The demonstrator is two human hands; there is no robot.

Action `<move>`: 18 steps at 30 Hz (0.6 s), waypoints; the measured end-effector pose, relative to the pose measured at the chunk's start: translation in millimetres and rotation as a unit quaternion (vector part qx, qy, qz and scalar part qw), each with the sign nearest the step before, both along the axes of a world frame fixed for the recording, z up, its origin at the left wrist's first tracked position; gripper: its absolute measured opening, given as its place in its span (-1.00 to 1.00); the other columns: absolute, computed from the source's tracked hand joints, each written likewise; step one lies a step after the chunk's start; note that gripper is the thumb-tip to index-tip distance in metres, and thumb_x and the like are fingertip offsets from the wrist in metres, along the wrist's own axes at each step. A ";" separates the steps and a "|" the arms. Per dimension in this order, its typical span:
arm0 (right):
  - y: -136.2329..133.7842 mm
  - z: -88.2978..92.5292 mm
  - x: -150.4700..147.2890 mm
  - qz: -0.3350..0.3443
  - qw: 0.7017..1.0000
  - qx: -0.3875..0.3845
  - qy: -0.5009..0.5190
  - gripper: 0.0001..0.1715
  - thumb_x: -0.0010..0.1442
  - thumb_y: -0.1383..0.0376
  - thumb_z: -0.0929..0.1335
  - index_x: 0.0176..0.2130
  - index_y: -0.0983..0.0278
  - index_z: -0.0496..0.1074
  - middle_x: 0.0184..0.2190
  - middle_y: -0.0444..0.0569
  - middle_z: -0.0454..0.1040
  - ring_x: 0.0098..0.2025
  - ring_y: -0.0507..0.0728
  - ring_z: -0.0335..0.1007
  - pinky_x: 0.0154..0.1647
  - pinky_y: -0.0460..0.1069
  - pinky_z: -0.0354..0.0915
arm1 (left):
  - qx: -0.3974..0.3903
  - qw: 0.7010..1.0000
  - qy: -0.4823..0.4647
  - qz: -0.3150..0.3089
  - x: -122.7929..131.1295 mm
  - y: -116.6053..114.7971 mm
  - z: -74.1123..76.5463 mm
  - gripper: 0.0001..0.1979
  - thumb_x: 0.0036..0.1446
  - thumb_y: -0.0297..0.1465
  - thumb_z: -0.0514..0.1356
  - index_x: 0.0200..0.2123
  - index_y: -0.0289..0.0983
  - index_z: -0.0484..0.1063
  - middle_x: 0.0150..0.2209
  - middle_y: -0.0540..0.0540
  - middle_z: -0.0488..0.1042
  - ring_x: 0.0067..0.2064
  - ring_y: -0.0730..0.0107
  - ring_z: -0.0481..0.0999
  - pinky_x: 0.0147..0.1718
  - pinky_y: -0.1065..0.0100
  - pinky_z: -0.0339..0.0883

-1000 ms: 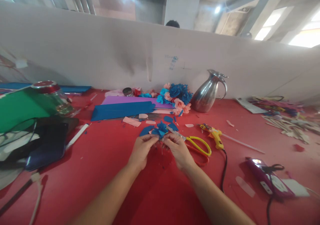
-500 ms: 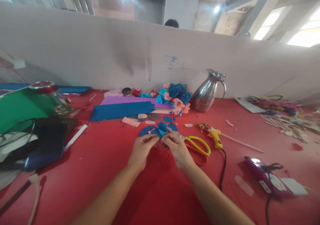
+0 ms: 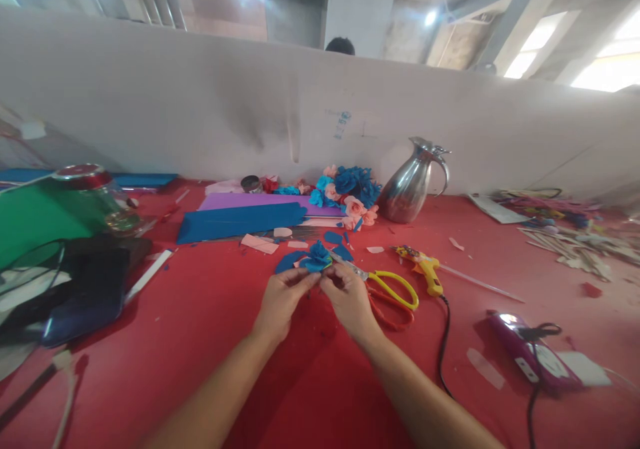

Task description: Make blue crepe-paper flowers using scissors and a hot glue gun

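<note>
My left hand [image 3: 280, 299] and my right hand [image 3: 349, 297] meet over the red table [image 3: 210, 342], fingers pinched together on a small blue paper flower [image 3: 316, 258]. The flower sits just above my fingertips, petals pointing away from me. Blue petal cut-outs [image 3: 334, 237] lie on the table just beyond it. Yellow-handled scissors [image 3: 395, 288] rest right beside my right hand, touching nothing I hold.
A yellow glue gun [image 3: 425, 267] with a black cord lies right of the scissors. Blue and purple sheets [image 3: 240, 219], a heap of paper flowers [image 3: 350, 192] and a steel jug [image 3: 413, 182] stand at the back. Dark bags [image 3: 75, 282] and a purple device [image 3: 530, 352] flank me.
My fingers have shifted slightly on the blue flower, the left fingertips reaching further toward the right hand. The view has drifted a little; nothing else moved.
</note>
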State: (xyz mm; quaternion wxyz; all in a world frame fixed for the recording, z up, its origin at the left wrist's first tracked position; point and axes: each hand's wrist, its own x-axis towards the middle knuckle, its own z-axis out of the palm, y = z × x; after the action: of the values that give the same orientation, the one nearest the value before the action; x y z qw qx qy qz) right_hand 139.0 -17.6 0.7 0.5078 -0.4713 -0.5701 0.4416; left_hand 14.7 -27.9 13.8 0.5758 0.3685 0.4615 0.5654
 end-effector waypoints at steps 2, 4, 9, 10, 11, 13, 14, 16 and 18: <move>0.6 0.3 0.2 0.000 1.000 -0.016 0.022 -0.88 0.01 0.26 0.31 -0.51 0.25 0.37 -0.54 -0.15 0.36 -0.44 0.06 0.27 -0.37 -0.06 0.20 | 0.001 1.000 -0.008 -0.019 -0.5 0.3 -0.9 -0.76 -0.24 -0.36 0.42 -0.39 -0.29 0.63 -0.39 -0.11 0.61 -0.31 0.31 0.49 -0.20 0.33 0.30; 1.3 0.5 0.5 0.005 0.998 -0.038 0.051 -0.87 0.02 0.24 0.31 -0.48 0.25 0.38 -0.53 -0.15 0.38 -0.45 0.06 0.27 -0.37 -0.06 0.21 | -0.005 1.000 -0.010 -0.022 -0.7 0.9 -2.6 -0.74 -0.28 -0.38 0.43 -0.39 -0.29 0.63 -0.39 -0.11 0.61 -0.31 0.31 0.50 -0.22 0.34 0.31; 0.3 1.6 1.2 0.006 1.000 0.007 0.021 -0.86 0.07 0.25 0.31 -0.44 0.25 0.42 -0.48 -0.10 0.43 -0.39 0.08 0.32 -0.32 -0.05 0.25 | 0.007 1.000 -0.009 -0.018 -1.3 1.9 -6.0 -0.77 -0.18 -0.34 0.40 -0.37 -0.27 0.63 -0.36 -0.11 0.61 -0.23 0.27 0.50 -0.11 0.29 0.29; -0.8 2.4 1.3 0.004 0.999 0.033 -0.002 -0.86 0.09 0.26 0.30 -0.43 0.25 0.43 -0.45 -0.09 0.43 -0.37 0.09 0.33 -0.30 -0.05 0.25 | 0.014 1.000 -0.006 -0.014 -2.0 1.9 -5.9 -0.79 -0.17 -0.33 0.39 -0.38 -0.26 0.63 -0.36 -0.10 0.61 -0.22 0.26 0.50 -0.08 0.27 0.28; -2.3 3.5 1.4 0.001 0.998 0.062 -0.027 -0.86 0.11 0.28 0.29 -0.42 0.25 0.44 -0.42 -0.07 0.44 -0.35 0.10 0.34 -0.30 -0.05 0.25 | 0.022 1.000 -0.002 -0.009 -2.8 1.9 -5.5 -0.80 -0.17 -0.33 0.38 -0.39 -0.26 0.63 -0.37 -0.09 0.61 -0.21 0.25 0.49 -0.06 0.26 0.27; -5.6 5.7 1.5 -0.009 0.990 0.121 -0.071 -0.86 0.11 0.34 0.28 -0.41 0.24 0.44 -0.37 -0.05 0.43 -0.33 0.10 0.34 -0.30 -0.05 0.26 | 0.045 0.999 0.009 -0.001 -5.1 1.9 -4.8 -0.84 -0.17 -0.33 0.38 -0.44 -0.25 0.63 -0.40 -0.06 0.59 -0.21 0.25 0.47 -0.05 0.25 0.25; -7.3 6.8 1.6 -0.015 0.985 0.150 -0.088 -0.86 0.12 0.36 0.28 -0.41 0.24 0.44 -0.35 -0.03 0.43 -0.31 0.10 0.35 -0.31 -0.05 0.26 | 0.058 0.998 0.016 0.000 -6.5 1.9 -4.7 -0.86 -0.17 -0.33 0.38 -0.46 -0.24 0.63 -0.41 -0.05 0.59 -0.22 0.25 0.46 -0.06 0.25 0.25; -10.3 8.6 1.9 -0.019 0.973 0.201 -0.111 -0.84 0.13 0.40 0.27 -0.39 0.23 0.43 -0.32 -0.01 0.43 -0.27 0.11 0.36 -0.28 -0.04 0.28 | 0.080 0.996 0.033 -0.007 -9.3 2.1 -5.0 -0.88 -0.14 -0.33 0.36 -0.48 -0.24 0.62 -0.43 -0.03 0.57 -0.25 0.27 0.45 -0.09 0.26 0.26; -12.8 10.3 2.7 -0.018 0.963 0.237 -0.123 -0.82 0.16 0.41 0.26 -0.37 0.22 0.43 -0.31 0.00 0.44 -0.23 0.12 0.38 -0.23 -0.02 0.30 | 0.092 0.994 0.049 -0.013 -11.9 2.0 -5.8 -0.89 -0.12 -0.33 0.34 -0.48 -0.23 0.62 -0.46 -0.02 0.54 -0.29 0.29 0.43 -0.15 0.28 0.28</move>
State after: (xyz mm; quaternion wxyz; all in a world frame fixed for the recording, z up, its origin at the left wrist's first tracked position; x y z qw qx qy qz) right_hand 141.7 -30.4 11.0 0.5388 -0.3980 -0.7081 0.2233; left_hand 2.8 -25.9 8.0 0.5235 0.4533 0.4299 0.5793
